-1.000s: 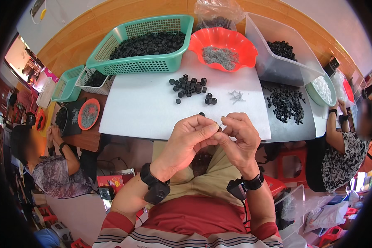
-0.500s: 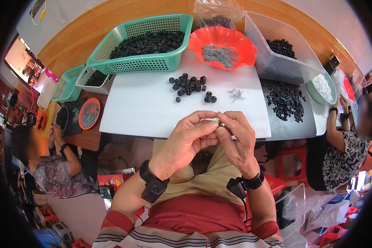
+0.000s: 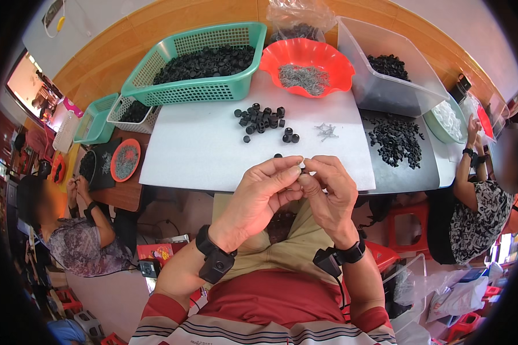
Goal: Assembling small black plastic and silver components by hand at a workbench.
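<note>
I have both bare hands meeting over the near edge of the white sheet (image 3: 184, 155): the left hand (image 3: 258, 192) has its thumb and forefinger drawn together at the tips, and the right hand (image 3: 330, 192) pinches in from the other side. Clamped between the two sets of fingertips I make out a small dark piece (image 3: 303, 170), mostly covered, so I cannot tell its shape. One black cap (image 3: 278, 155) peeks out just beyond the left forefinger. Farther up the sheet I see a loose cluster of black caps (image 3: 261, 122), three more caps (image 3: 295, 138) near it, and a little heap of grey screw-like pieces (image 3: 326, 131) to the right. Behind these stand a green basket (image 3: 204, 91) of black parts, a red wavy-rimmed bowl (image 3: 339, 70) with more grey pieces, and a clear bin (image 3: 391, 98), with black bits spread on the dark board (image 3: 406, 178) before it
</note>
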{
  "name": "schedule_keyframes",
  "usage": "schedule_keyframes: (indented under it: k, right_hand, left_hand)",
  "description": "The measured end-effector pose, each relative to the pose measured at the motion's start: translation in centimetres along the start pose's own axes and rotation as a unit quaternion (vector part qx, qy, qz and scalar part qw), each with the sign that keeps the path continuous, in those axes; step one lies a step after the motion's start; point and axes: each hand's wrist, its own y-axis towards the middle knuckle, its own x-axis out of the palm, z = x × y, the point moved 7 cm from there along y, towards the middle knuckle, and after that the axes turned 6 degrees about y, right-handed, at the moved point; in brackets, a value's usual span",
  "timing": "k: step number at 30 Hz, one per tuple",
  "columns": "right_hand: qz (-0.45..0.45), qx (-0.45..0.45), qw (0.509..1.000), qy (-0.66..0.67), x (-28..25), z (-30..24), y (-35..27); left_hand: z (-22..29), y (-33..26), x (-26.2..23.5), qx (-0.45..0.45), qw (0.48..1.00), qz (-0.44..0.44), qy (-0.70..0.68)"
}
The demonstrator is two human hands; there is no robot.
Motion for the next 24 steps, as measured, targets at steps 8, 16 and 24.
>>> schedule_keyframes:
  k: [8,16,24]
  right_hand:
    - [0.015,-0.041,0.999,-0.025,-0.2,-0.2,-0.4]
    - [0.013,-0.134,0.982,-0.13,-0.1,-1.3,-0.7]
    - [0.003,-0.178,0.958,-0.224,0.4,-1.5,-1.3]
  left_hand:
    - [-0.1,-0.2,0.5,0.006,1.0,-0.002,-0.012]
    - [-0.8,-0.4,-0.3,0.016,1.0,0.019,0.013]
    - [-0.9,-0.7,-0.5,0.032,0.997,0.033,0.069]
